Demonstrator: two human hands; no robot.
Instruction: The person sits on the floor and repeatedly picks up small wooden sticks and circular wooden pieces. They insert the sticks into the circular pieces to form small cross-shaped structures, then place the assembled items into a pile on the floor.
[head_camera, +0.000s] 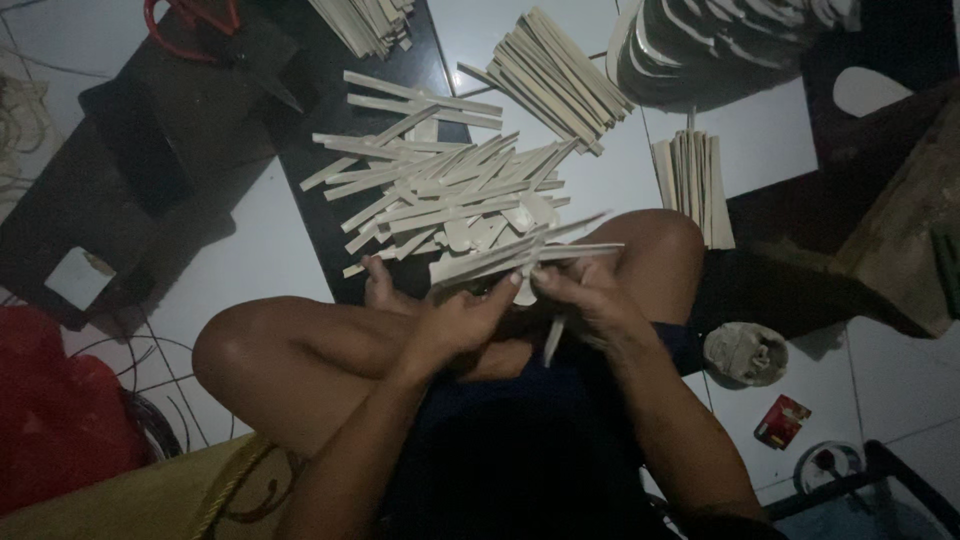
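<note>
L hand (455, 325) & R hand (590, 300) both have fingers closed on a fanned bunch of pale wooden sticks (525, 258), held above the crossed legs. Loose stick pile (450, 195) on tiled floor (250, 250) just in front; red scissors (190, 20) far back.

There is one camera, worn on the person's head. It looks almost straight down and a little forward. The left hand (455, 325) and the right hand (590, 300) sit near the middle of the picture, close to the camera. Past the hands it sees the floor (770, 130) farther away. Below the hands it sees the person's own lap.
</note>
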